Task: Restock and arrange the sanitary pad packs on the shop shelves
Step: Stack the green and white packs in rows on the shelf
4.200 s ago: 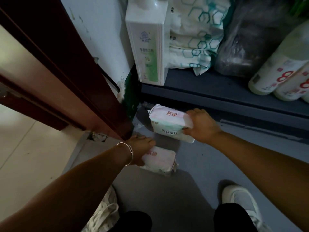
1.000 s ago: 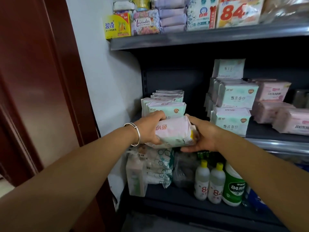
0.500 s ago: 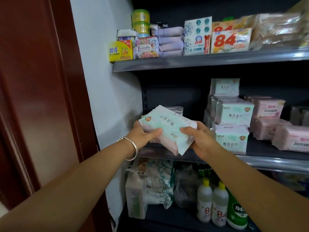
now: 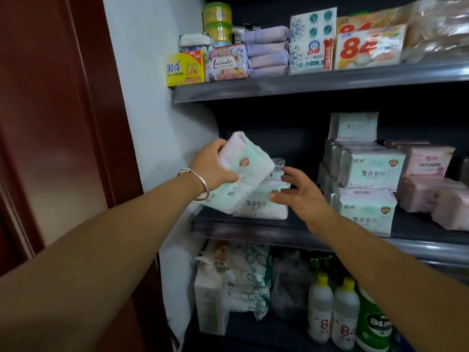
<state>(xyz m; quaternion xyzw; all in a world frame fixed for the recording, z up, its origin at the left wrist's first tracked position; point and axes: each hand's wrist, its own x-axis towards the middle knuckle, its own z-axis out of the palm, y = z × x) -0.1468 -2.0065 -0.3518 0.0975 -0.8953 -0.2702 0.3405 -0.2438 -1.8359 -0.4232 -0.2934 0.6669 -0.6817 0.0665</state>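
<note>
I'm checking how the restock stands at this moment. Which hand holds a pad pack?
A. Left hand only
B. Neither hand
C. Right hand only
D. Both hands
A. The left hand grips the tilted pad pack at the middle shelf, while the right hand hovers beside it, fingers spread and holding nothing.

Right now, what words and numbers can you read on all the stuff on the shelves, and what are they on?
"浪奇": yellow box, top shelf.
"Lavender": flowery pack beside it.
"白猫": blue-white pack.
"84": pack on the top shelf, and white bottles at the bottom.
"甄选蚕丝": green pad packs on the middle shelf, and the leaning pack.
Pink pack and held pack: too blurred.
</note>
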